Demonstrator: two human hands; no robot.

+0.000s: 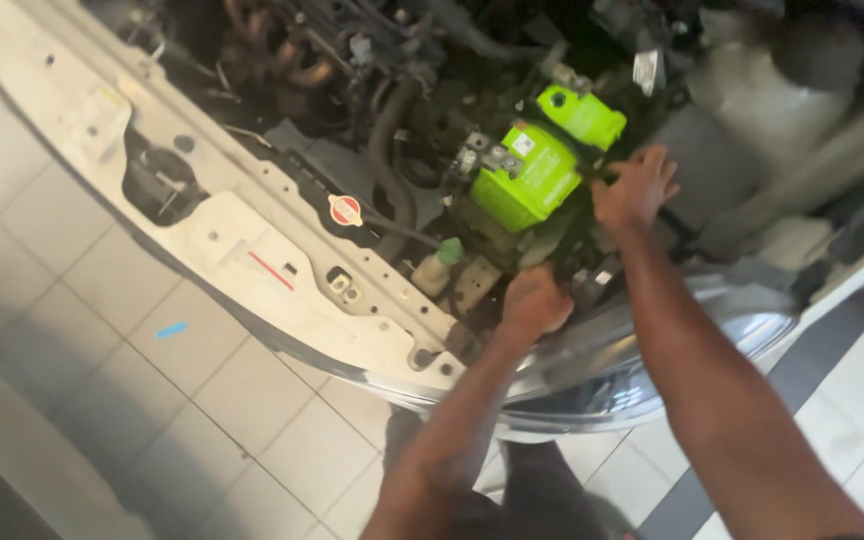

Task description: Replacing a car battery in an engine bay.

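Note:
A bright green car battery sits in the open engine bay, tilted in view, with a green cap piece at its far end. My right hand rests against the battery's right side, fingers spread over the edge. My left hand is curled just below the battery, near the front panel; what it grips is hidden by the fingers.
A white front cross panel with a red round cap runs along the bay's edge. Black hoses and a green-capped bottle lie left of the battery. A headlight and grey tiled floor lie below.

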